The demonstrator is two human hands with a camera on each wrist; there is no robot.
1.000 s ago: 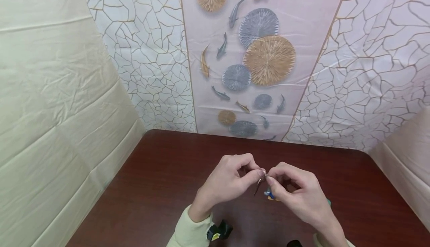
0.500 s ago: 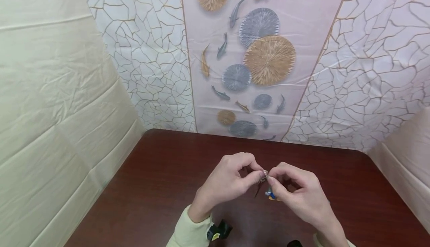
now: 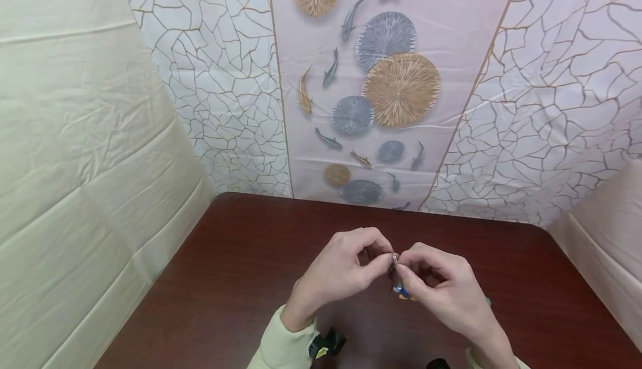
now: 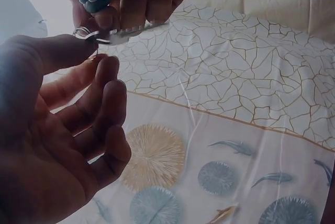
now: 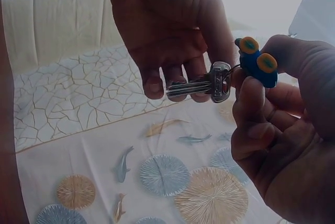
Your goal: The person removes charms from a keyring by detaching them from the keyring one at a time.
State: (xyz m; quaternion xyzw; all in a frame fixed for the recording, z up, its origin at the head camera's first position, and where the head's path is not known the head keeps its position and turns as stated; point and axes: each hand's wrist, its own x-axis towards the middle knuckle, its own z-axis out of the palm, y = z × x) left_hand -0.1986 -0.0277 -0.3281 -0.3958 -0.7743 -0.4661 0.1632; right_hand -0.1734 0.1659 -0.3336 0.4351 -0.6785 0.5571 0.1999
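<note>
Over the dark table, my left hand (image 3: 346,268) and right hand (image 3: 446,285) meet with thumbs and fingertips close together. Between them is a thin metal key ring (image 4: 81,32), pinched by the left thumb and finger from one side and by the right from the other. A key (image 5: 220,82) with a dark head and grooved metal blade hangs from the ring, its blade passing in front of the left fingers in the right wrist view. A blue charm (image 5: 258,67) with two orange rounds dangles beside the right fingertips. The fingertips partly cover the ring.
The reddish-brown table (image 3: 225,280) lies beneath both hands. A patterned cloth (image 3: 241,79) with printed fish and round shapes rises behind it, and a cream cloth (image 3: 100,190) walls the left. A black strap piece (image 3: 328,344) sits at the left cuff.
The hanging key has swung from the lower left to nearly below the ring, close to the charm. My right fingers have shifted slightly left. Both hands keep their pinch.
</note>
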